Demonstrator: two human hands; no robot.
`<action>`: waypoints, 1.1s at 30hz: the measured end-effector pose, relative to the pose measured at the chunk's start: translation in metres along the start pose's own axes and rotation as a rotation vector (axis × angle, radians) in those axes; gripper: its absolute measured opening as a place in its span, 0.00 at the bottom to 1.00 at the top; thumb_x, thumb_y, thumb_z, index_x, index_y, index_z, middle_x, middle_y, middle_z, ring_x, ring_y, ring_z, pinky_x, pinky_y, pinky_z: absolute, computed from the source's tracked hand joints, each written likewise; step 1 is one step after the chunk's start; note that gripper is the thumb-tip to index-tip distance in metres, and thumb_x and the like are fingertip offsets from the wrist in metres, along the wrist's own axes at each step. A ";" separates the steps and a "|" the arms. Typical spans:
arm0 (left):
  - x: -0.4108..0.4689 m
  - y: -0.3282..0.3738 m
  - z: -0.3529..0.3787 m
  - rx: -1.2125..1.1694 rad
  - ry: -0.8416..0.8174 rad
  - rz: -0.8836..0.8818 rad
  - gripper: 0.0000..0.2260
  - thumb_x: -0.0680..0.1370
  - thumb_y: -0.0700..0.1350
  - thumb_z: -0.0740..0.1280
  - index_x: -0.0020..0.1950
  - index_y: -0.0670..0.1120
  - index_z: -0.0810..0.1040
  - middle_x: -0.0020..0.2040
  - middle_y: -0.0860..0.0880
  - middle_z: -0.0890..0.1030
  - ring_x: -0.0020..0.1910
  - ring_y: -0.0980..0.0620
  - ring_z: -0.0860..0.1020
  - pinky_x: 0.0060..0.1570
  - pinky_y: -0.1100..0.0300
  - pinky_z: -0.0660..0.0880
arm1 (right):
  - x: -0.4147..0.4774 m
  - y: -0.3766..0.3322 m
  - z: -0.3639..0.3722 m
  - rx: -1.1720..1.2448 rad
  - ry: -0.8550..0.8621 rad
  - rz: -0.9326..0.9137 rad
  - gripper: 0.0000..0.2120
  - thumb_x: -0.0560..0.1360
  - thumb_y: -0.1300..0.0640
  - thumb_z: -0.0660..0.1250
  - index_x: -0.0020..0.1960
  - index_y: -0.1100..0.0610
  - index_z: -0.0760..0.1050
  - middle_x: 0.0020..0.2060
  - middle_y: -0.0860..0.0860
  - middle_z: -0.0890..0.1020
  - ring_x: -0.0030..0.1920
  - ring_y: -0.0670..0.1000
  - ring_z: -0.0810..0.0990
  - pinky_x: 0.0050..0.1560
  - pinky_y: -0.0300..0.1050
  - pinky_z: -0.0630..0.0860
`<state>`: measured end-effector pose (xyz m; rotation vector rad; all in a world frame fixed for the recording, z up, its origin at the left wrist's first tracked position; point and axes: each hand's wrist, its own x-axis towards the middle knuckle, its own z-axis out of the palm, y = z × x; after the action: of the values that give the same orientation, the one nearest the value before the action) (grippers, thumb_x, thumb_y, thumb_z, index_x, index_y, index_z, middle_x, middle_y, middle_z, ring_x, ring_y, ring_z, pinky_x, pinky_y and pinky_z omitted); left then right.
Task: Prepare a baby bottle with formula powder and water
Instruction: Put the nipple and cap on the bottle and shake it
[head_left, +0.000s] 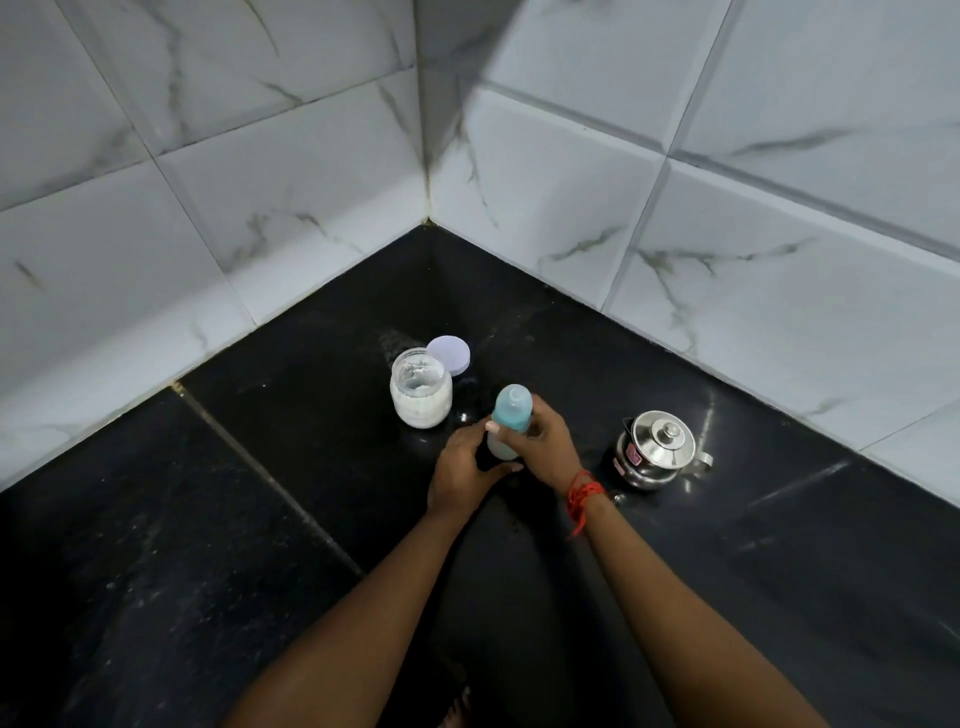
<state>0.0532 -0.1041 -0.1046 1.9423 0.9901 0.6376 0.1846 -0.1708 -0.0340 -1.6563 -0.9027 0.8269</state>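
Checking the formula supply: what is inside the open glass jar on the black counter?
White powder shows in the clear glass jar, through its open mouth and coating its walls. Anything buried under the powder, like a scoop, cannot be seen.

Red thread bracelet (584, 491) near right hand (551, 442)

Layout around the bottle (511, 415).
My left hand (460, 467) and right hand (548, 447) flank the bottle; on the counter (260, 493), jar (420, 395) to its left, lid (449, 354) behind-left, pot (655, 457) well right.
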 end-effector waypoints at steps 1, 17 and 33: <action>-0.004 -0.002 0.000 0.057 -0.009 0.025 0.32 0.70 0.63 0.78 0.71 0.53 0.77 0.66 0.55 0.81 0.67 0.56 0.77 0.69 0.54 0.74 | -0.001 -0.004 0.000 0.059 0.014 -0.009 0.18 0.70 0.52 0.79 0.57 0.53 0.79 0.50 0.51 0.85 0.51 0.51 0.83 0.56 0.55 0.80; -0.024 -0.005 -0.001 0.719 -0.046 0.031 0.46 0.77 0.74 0.46 0.85 0.42 0.54 0.86 0.45 0.54 0.85 0.49 0.51 0.81 0.56 0.39 | -0.068 -0.180 -0.109 1.101 -0.360 -0.146 0.33 0.76 0.31 0.49 0.52 0.59 0.74 0.47 0.59 0.80 0.55 0.62 0.77 0.68 0.63 0.63; -0.022 -0.003 -0.004 0.782 -0.131 0.023 0.45 0.79 0.74 0.45 0.86 0.43 0.49 0.86 0.47 0.50 0.85 0.49 0.47 0.84 0.52 0.44 | -0.076 -0.157 -0.094 0.634 -0.261 -0.056 0.31 0.72 0.32 0.62 0.44 0.62 0.76 0.39 0.60 0.78 0.41 0.59 0.78 0.54 0.58 0.73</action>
<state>0.0367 -0.1198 -0.1062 2.6254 1.2478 0.1157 0.2030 -0.2503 0.1469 -0.9835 -0.7499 1.1650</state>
